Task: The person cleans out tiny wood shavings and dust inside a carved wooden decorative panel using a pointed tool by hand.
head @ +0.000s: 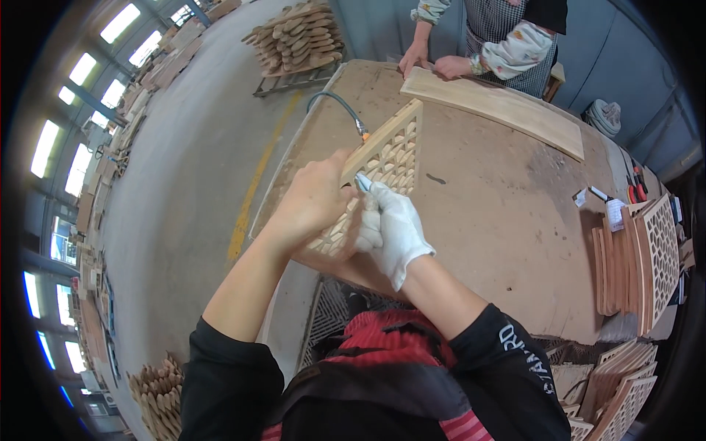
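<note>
A wooden lattice panel (pixel 386 157) with a cut-out pattern stands tilted on edge above the near left part of the table. My bare left hand (pixel 314 201) grips the panel's frame. In my right hand (pixel 391 226), which wears a white glove, is a small tool with a pale blue, pointed end (pixel 363 182); its end lies at the panel's frame, close to my left thumb. My right fingers hide the rest of the tool, so its kind is unclear. Just beyond the frame, a hose with a metal and orange fitting (pixel 361 129) reaches the table.
Across the brown table (pixel 485 220), a person's hands (pixel 436 63) rest at a curved wooden board (pixel 496 107). Stacked lattice panels (pixel 634 264) and red-handled pliers (pixel 637 187) are at the right. More panels (pixel 612 386) stand below right. A pile of wooden pieces (pixel 298 38) sits beyond the table.
</note>
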The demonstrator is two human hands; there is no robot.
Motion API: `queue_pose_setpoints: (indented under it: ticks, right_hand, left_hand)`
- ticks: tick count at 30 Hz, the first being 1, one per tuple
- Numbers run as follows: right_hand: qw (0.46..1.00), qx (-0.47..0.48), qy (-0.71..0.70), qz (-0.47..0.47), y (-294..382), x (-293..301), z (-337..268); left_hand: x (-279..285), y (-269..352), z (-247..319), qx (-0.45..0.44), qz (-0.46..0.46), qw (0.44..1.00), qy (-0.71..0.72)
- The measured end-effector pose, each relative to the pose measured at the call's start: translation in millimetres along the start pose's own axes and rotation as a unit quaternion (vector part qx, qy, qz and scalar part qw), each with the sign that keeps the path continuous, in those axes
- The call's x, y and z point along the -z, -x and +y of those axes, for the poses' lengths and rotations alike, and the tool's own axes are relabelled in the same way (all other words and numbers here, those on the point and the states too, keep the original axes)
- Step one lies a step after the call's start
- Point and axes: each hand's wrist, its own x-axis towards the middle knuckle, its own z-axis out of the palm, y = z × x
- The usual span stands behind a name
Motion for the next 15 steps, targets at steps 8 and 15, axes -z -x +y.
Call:
queue_pose_setpoints:
  ticks: [8, 15]
  right_hand:
    - [0.556, 0.582, 0.591, 0.058, -52, 37, 27]
    - [0.684, 0.435, 0.58, 0.076, -53, 26, 14]
  left_hand:
    - [2, -2, 1, 0.021, 0.003, 1.0, 0.016]
    - [0, -2, 5, 0.011, -0.015, 0.999, 0.036]
